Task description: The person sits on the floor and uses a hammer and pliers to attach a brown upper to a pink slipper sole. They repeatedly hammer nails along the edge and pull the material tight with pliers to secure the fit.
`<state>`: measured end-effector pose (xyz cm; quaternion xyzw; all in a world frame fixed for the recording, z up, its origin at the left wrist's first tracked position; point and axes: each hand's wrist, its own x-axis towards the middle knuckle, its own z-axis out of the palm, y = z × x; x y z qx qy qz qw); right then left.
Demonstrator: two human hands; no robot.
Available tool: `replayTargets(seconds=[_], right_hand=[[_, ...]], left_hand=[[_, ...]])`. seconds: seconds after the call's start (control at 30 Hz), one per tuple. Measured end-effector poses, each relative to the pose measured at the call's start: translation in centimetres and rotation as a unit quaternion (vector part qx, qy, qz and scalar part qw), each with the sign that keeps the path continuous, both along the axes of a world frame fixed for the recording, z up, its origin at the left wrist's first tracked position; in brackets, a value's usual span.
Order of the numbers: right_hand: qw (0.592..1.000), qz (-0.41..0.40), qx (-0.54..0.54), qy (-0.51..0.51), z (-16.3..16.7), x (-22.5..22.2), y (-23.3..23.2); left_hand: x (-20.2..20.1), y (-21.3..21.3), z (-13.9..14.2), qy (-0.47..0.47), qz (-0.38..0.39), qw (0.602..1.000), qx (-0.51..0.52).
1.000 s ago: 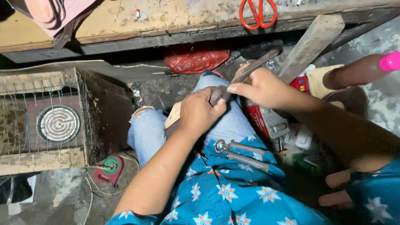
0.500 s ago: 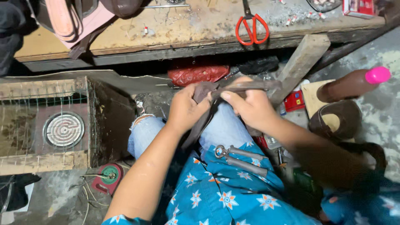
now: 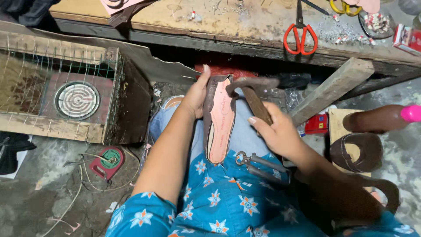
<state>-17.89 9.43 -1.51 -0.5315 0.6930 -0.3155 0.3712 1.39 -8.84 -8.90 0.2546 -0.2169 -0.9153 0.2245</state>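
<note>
Workbench (image 3: 175, 22) above, red scissors (image 3: 300, 35) on it; wire cage with coil heater (image 3: 76, 100) far left. Left hand (image 3: 193, 98) grips shoe sole (image 3: 219, 120) upright over lap. Right hand (image 3: 276, 131) clenched on hammer (image 3: 254, 94), head touching sole top. Pliers (image 3: 256, 163) on lap.

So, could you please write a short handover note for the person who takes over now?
Left hand: holds the shoe sole upright on the lap, pink insole side facing up.
Right hand: grips a hammer, its head at the sole's top end.
Pliers lie on the lap; red scissors on the workbench.
Done: sole in position under the hammer.
Left: cannot tell how much hammering remains.
</note>
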Motion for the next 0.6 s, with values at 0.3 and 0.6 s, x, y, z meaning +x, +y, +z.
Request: replayTargets(seconds=[0.3, 0.6], right_hand=[[0.956, 0.089, -0.275, 0.042, 4.4, 2.8, -3.7], [0.961, 0.053, -0.255, -0.087, 5.4, 0.5, -0.7]], left_hand=[[0.2, 0.3, 0.8, 0.094, -0.042, 0.993, -0.058], [0.5, 0.7, 1.9, 0.054, 0.003, 0.998, 0.012]])
